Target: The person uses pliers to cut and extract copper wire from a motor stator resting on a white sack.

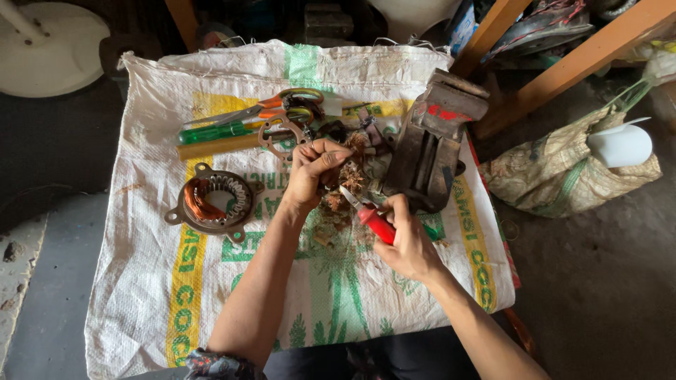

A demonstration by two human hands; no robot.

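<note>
On a woven sack (141, 281) over a table: left hand (310, 172) pinching a tuft of copper wire (352, 176); right hand (408, 243) clenched on red-handled cutters (370, 218), tips at the tuft. Some wire seemingly cut loose, scraps scattered; one wound motor ring (215, 200) untouched, copper intact. Also one vise (429, 148), one pair of scissors (282, 102), one green screwdriver (215, 131).

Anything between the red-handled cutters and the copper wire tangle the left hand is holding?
Nothing visible. The cutters in the right hand point straight at the wire tangle pinched by the left hand; the vise sits off to the side.
</note>
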